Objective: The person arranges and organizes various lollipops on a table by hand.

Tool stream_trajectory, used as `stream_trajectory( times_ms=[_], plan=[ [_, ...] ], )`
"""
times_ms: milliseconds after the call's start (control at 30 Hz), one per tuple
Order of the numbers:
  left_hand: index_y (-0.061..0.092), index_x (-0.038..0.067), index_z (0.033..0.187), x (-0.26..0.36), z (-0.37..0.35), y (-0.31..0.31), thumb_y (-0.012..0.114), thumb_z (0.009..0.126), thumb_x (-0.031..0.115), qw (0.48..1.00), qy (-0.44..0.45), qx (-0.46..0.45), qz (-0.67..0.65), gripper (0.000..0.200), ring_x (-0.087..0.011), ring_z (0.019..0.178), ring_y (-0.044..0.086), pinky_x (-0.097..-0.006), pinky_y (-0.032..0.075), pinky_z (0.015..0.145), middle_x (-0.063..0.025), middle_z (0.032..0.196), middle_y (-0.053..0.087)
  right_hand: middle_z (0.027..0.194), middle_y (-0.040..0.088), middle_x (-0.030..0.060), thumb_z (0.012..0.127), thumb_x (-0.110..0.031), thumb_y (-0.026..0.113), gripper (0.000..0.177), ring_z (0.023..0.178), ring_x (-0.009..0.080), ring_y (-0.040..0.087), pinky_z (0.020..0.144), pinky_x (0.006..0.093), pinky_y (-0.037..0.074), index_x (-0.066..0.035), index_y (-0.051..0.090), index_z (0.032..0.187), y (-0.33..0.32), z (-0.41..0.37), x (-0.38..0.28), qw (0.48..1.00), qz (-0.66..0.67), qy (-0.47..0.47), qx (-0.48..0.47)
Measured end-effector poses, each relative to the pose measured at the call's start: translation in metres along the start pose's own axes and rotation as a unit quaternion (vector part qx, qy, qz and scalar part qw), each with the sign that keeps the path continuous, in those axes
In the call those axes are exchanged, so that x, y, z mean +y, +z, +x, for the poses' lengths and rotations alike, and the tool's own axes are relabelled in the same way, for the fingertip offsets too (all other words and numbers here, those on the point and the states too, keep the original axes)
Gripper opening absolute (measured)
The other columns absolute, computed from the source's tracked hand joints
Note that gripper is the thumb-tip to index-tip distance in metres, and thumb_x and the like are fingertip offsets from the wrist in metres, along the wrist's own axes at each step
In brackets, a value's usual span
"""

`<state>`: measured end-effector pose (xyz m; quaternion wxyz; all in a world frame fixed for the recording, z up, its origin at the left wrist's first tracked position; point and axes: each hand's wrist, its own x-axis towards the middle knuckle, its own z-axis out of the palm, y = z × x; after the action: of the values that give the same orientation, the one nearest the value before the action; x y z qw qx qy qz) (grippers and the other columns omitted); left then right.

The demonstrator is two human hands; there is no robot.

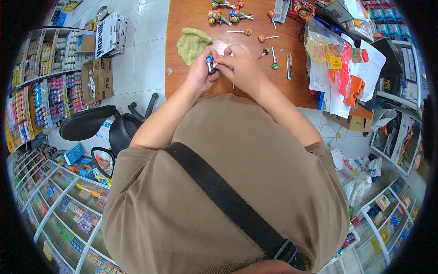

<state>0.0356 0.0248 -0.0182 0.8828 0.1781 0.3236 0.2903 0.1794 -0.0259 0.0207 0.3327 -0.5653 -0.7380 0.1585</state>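
Note:
My left hand (198,75) is closed around a small bunch of lollipops (209,60) with blue wrappers, held just above the near edge of the wooden table (180,86). My right hand (244,66) meets it from the right, fingers pinched close to the bunch; whatever they grip is too small to make out. A green cloth (189,45) lies beyond my left hand. To the right of my hands are several loose lollipops, among them a lollipop (275,65) with its stick pointing away and a dark-wrapped lollipop (264,52). Scissors (289,68) lie farther right.
Bunched lollipops (218,18) sit at the table's far side, near a red candy bag (302,10). Papers, plastic and an orange tape dispenser (353,90) crowd the right end. A black chair (127,130) stands at left, with stocked shelves (50,77) behind it.

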Motion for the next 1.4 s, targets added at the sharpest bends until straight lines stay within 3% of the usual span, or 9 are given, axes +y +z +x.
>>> stream_trajectory(
  times_ms=[133, 267, 367, 467, 567, 767, 967, 1167, 1400],
  plan=[
    [0.044, 0.013, 0.075, 0.005, 0.000, 0.005, 0.040, 0.090, 0.032, 0.999, -0.015, -0.034, -0.030, 0.024, -0.0118, 0.056, 0.046, -0.0172, 0.022, 0.030, -0.0046, 0.075, 0.048, 0.089, 0.056, 0.0091, 0.075, -0.021, 0.063, 0.023, 0.086, 0.0265, 0.052, 0.072, 0.0337, 0.043, -0.009, 0.063, 0.095, 0.005, 0.001, 0.058, 0.986, 0.101, 0.125, 0.051],
    [0.044, 0.013, 0.074, 0.004, 0.001, -0.002, 0.043, 0.088, 0.030, 0.994, -0.036, -0.059, -0.086, 0.022, -0.0130, 0.061, 0.044, -0.0161, 0.020, 0.030, -0.0060, 0.076, 0.045, 0.090, 0.058, 0.0114, 0.077, -0.017, 0.059, 0.024, 0.089, 0.0283, 0.053, 0.076, 0.0382, 0.044, -0.011, 0.059, 0.100, 0.001, -0.003, 0.145, 0.958, -0.238, 0.155, 0.034],
    [0.044, 0.013, 0.073, 0.007, 0.000, 0.002, 0.045, 0.088, 0.028, 0.989, -0.048, -0.065, -0.126, 0.021, -0.0120, 0.060, 0.042, -0.0157, 0.020, 0.031, -0.0056, 0.076, 0.044, 0.086, 0.059, 0.0106, 0.078, -0.016, 0.057, 0.020, 0.089, 0.0284, 0.053, 0.077, 0.0398, 0.044, -0.012, 0.058, 0.098, 0.010, -0.010, 0.178, 0.932, -0.295, 0.190, -0.086],
    [0.044, 0.012, 0.073, 0.009, 0.003, -0.003, 0.045, 0.087, 0.028, 0.981, -0.054, -0.065, -0.173, 0.021, -0.0124, 0.060, 0.042, -0.0161, 0.022, 0.032, -0.0063, 0.077, 0.044, 0.093, 0.059, 0.0078, 0.079, -0.016, 0.054, 0.021, 0.097, 0.0267, 0.051, 0.084, 0.0379, 0.042, -0.009, 0.058, 0.098, -0.006, 0.004, 0.153, 0.927, -0.304, 0.165, -0.146],
    [0.044, 0.012, 0.072, 0.014, 0.006, -0.007, 0.043, 0.087, 0.028, 0.975, -0.042, -0.061, -0.210, 0.022, -0.0140, 0.061, 0.043, -0.0174, 0.028, 0.035, -0.0074, 0.078, 0.045, 0.090, 0.061, 0.0079, 0.078, -0.016, 0.056, 0.021, 0.091, 0.0266, 0.055, 0.079, 0.0376, 0.044, -0.008, 0.056, 0.097, -0.010, 0.012, 0.135, 0.951, -0.286, 0.107, -0.053],
    [0.043, 0.010, 0.069, 0.016, 0.021, -0.015, 0.037, 0.089, 0.028, 0.980, 0.005, 0.009, -0.197, 0.028, -0.0175, 0.064, 0.050, -0.0231, 0.046, 0.052, -0.0075, 0.072, 0.048, 0.083, 0.063, 0.0120, 0.076, -0.014, 0.061, 0.026, 0.076, 0.0297, 0.060, 0.067, 0.0373, 0.047, -0.006, 0.055, 0.100, -0.038, 0.026, 0.025, 0.971, 0.157, 0.178, -0.035],
    [0.043, 0.010, 0.069, 0.015, 0.017, 0.003, 0.031, 0.092, 0.029, 0.985, 0.043, 0.079, -0.147, 0.032, -0.0200, 0.066, 0.051, -0.0325, 0.047, 0.058, -0.0067, 0.071, 0.050, 0.076, 0.060, 0.0160, 0.076, -0.008, 0.058, 0.020, 0.070, 0.0291, 0.059, 0.063, 0.0376, 0.047, -0.002, 0.058, 0.095, -0.020, 0.019, -0.002, 0.994, 0.040, -0.077, -0.069],
    [0.043, 0.011, 0.069, 0.000, 0.025, -0.015, 0.035, 0.091, 0.025, 0.985, 0.092, 0.054, -0.134, 0.027, -0.0178, 0.070, 0.052, -0.0332, 0.044, 0.062, -0.0066, 0.070, 0.052, 0.076, 0.059, 0.0194, 0.076, -0.007, 0.053, 0.013, 0.076, 0.0336, 0.058, 0.064, 0.0424, 0.046, 0.000, 0.057, 0.087, -0.006, 0.021, -0.013, 0.987, -0.019, 0.068, -0.143],
    [0.042, 0.010, 0.070, -0.001, 0.023, -0.001, 0.037, 0.089, 0.022, 0.980, 0.116, 0.116, -0.112, 0.023, -0.0182, 0.069, 0.051, -0.0356, 0.046, 0.063, -0.0065, 0.069, 0.051, 0.085, 0.057, 0.0206, 0.073, -0.003, 0.052, 0.021, 0.075, 0.0331, 0.059, 0.064, 0.0408, 0.048, 0.002, 0.051, 0.094, 0.002, 0.027, -0.024, 0.995, 0.012, 0.063, -0.073]
  ],
)
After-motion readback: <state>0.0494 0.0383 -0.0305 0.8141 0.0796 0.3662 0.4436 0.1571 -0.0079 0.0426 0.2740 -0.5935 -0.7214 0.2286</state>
